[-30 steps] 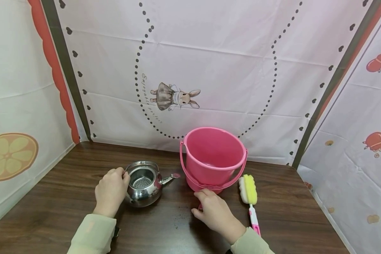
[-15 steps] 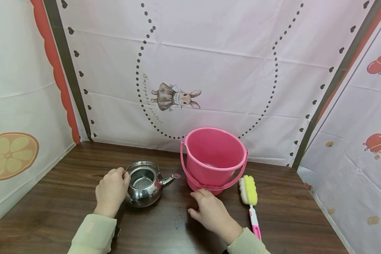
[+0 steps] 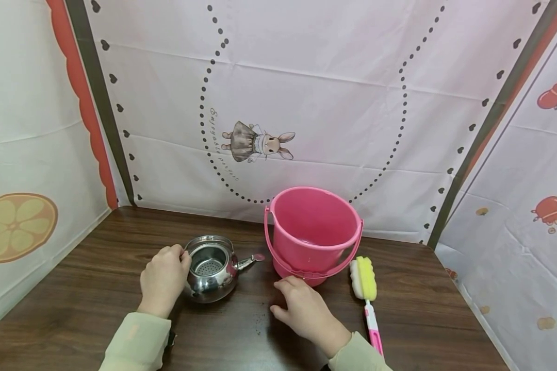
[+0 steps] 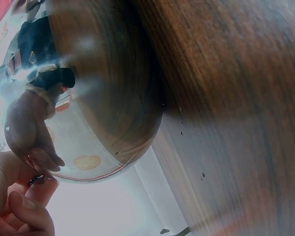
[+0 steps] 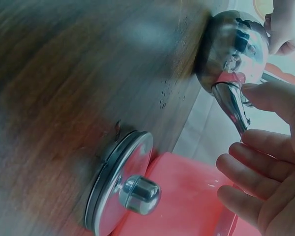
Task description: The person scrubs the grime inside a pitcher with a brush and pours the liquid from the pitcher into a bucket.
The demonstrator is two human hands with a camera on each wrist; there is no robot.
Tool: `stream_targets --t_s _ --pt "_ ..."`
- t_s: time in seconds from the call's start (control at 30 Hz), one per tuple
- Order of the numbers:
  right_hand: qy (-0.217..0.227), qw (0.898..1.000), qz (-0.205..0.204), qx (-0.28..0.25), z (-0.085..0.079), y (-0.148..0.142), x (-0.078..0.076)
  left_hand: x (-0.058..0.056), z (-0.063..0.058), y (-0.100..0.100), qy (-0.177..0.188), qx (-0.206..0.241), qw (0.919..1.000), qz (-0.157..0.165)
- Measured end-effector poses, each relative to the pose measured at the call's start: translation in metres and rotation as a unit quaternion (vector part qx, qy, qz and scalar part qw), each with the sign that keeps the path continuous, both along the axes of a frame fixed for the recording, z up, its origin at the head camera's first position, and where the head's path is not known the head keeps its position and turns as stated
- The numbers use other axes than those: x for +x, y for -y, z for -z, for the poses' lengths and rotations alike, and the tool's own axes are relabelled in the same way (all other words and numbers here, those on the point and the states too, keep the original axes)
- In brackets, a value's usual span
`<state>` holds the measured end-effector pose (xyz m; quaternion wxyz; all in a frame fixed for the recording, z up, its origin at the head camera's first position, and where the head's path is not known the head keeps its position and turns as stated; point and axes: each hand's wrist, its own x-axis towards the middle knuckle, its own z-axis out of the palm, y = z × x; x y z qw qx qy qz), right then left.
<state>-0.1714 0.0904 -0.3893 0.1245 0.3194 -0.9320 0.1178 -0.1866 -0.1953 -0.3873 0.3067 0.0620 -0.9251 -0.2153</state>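
A shiny steel kettle with its top uncovered stands on the table, a strainer inside its mouth. At the kettle's left side my left hand holds it with curled fingers; a small dark part shows between thumb and finger in the left wrist view. My right hand hovers just in front of the pink bucket, fingers spread and holding nothing. Below it the kettle's lid lies flat on the table, knob up, close by the bucket; the hand hides it in the head view.
A sponge brush with a yellow and white head and a pink and white handle lies right of the bucket. Dark specks or drops dot the wooden table between the hands. Printed cloth hangs behind and at both sides.
My right hand has shifted a little to the left, and the bit of lid knob seen between its thumb and fingers has gone from view. The left hand and kettle have stayed put.
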Motion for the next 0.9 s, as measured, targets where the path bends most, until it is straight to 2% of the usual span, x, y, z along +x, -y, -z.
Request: stream_targets --t_s 0.33,0.9 --pt "-0.011 1.0 -0.012 -0.005 -0.002 0.007 0.001 0.0 0.002 0.0 -0.014 -0.004 0.9999 0.003" --pt "-0.011 1.0 -0.016 0.004 -0.004 0.018 0.0 -0.001 0.002 0.001 -0.006 -0.005 1.0 0.002"
